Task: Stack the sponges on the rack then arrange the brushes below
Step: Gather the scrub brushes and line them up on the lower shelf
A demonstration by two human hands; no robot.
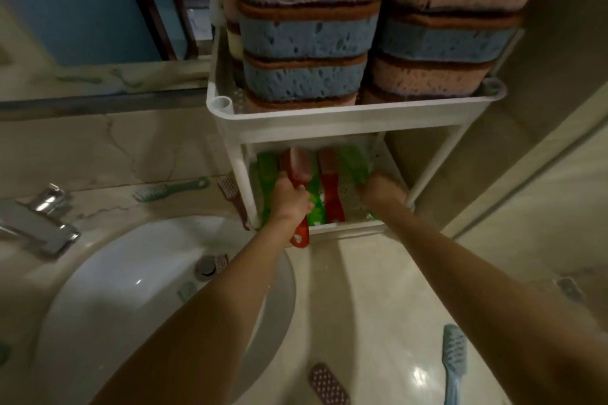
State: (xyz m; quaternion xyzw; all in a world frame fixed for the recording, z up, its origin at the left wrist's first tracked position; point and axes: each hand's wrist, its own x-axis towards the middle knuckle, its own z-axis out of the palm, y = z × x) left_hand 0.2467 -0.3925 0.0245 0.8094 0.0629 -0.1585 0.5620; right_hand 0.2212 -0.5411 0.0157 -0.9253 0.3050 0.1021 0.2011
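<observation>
A white two-tier rack (345, 120) stands on the counter. Its upper tray carries two tall stacks of pink and blue sponges (306, 36). On the lower shelf lie red and green brushes (330, 184) side by side. My left hand (291, 199) is shut on a red brush (299, 171), whose handle sticks out over the shelf's front edge. My right hand (381, 191) reaches into the shelf's right side and holds a green brush (353, 163); its fingers are partly hidden.
A white sink (138, 273) with a chrome tap (42, 220) lies at the left. Loose brushes lie on the counter: a teal one (171, 189), a dark red one (233, 197), a light blue one (455, 362) and a maroon one (329, 385).
</observation>
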